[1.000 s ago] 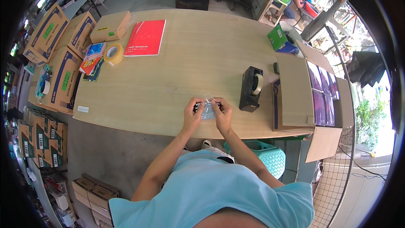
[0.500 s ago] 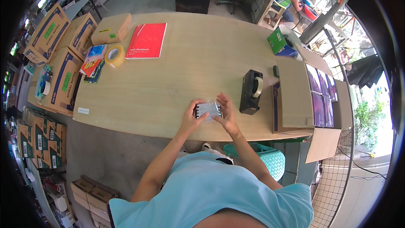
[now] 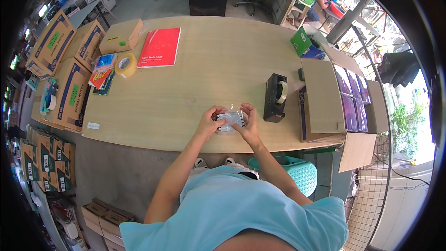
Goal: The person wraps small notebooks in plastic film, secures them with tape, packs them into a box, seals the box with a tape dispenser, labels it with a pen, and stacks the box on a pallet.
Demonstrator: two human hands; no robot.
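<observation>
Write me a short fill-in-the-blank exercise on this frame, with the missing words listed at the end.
1. The left hand and right hand hold a small clear-wrapped packet; the ____ one is nearer the tape dispenser.
2. The notebook lying on the table has a cover coloured mainly ____.
3. The tape roll lies to the ____ of the notebook.
4. The body of the tape dispenser is ____ in colour.

Missing words: right; red; left; black.
</observation>
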